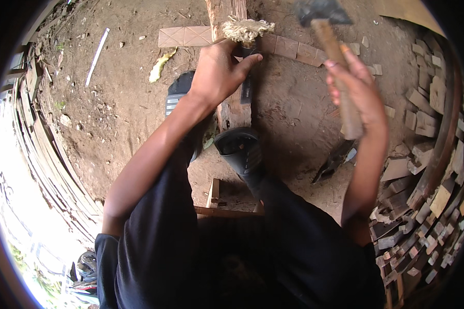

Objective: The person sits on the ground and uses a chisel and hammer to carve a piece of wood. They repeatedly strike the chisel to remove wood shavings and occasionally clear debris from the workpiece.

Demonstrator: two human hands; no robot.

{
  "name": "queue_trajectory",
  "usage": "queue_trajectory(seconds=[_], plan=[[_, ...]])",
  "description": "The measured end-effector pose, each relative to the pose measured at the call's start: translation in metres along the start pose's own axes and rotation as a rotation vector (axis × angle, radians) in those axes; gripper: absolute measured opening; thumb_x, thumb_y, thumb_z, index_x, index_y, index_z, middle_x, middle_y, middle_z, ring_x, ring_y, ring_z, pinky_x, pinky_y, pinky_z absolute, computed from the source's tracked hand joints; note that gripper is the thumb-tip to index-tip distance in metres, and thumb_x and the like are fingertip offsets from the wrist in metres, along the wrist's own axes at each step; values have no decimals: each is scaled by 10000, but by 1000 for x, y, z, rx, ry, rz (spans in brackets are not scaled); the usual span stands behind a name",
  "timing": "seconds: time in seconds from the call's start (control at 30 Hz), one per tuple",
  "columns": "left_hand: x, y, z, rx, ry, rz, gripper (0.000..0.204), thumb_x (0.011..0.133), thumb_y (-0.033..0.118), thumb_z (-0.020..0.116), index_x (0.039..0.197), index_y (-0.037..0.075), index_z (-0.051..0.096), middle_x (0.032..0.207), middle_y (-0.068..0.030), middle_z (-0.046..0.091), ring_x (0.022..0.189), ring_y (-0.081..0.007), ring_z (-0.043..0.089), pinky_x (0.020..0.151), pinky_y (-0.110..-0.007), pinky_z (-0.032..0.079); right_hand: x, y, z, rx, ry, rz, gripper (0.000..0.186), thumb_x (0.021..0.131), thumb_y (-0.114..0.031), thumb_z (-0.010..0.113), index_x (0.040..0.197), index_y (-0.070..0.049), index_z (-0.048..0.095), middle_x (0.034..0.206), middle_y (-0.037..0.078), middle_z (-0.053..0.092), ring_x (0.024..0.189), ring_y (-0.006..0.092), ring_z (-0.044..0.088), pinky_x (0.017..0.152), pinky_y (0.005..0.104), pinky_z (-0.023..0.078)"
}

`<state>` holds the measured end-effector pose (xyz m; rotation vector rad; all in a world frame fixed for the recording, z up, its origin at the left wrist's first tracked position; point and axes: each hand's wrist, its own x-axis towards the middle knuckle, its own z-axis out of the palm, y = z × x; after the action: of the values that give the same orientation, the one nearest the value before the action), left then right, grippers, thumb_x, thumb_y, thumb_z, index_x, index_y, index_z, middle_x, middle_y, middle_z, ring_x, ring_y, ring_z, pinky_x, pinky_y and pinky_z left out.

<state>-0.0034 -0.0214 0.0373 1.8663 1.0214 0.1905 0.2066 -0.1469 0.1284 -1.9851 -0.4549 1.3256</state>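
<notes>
My left hand (pixel 221 69) grips a dark chisel (pixel 246 90) with a frayed, pale fibrous top (pixel 247 29). It rests over a rough wooden beam (pixel 232 116) lying lengthwise on the ground. A thin wooden strip (pixel 299 51) scored into squares crosses the beam behind the chisel. My right hand (pixel 355 82) holds a hammer (pixel 325 13) by its wooden handle, raised to the right of the chisel, its dark metal head slightly blurred. My sandaled foot (pixel 239 147) is against the beam's near end; another dark sandal (pixel 178 90) shows to its left, partly behind my left arm.
Piled wood offcuts (pixel 425 113) line the right, with a dark tool (pixel 330 165) lying on the dirt nearby. Stacked planks (pixel 41 149) run along the left. A white strip (pixel 98 54) and a yellowish leaf (pixel 160 67) lie on the dirt. Part of a low wooden frame (pixel 214 193) shows beneath me.
</notes>
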Motion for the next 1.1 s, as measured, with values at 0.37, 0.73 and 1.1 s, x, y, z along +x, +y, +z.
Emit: queue_trajectory(seconds=[0.37,0.73,1.1], plan=[[3,1,3,-9,65,84,365,812,302,759,823,-52,671,738,-188,664,656,-273,679,631,-370,532,-29,-58,17,-496,-233,-269,645,896,-98,647,1476,-93,366,771,26,560,507,55,483,441,199,424],[1,-4,4,31,88,128,366,822,334,747,831,-26,679,727,-183,672,656,-298,681,630,-381,532,-27,-82,20,-608,-76,-363,631,911,-108,629,1480,-108,358,770,35,577,494,45,476,424,184,418],[6,-9,9,59,102,160,370,835,338,734,863,-27,676,684,-163,665,640,-275,682,616,-369,530,-26,-92,21,-365,-74,-214,667,922,-73,594,1497,-34,258,790,35,562,542,68,509,478,205,450]])
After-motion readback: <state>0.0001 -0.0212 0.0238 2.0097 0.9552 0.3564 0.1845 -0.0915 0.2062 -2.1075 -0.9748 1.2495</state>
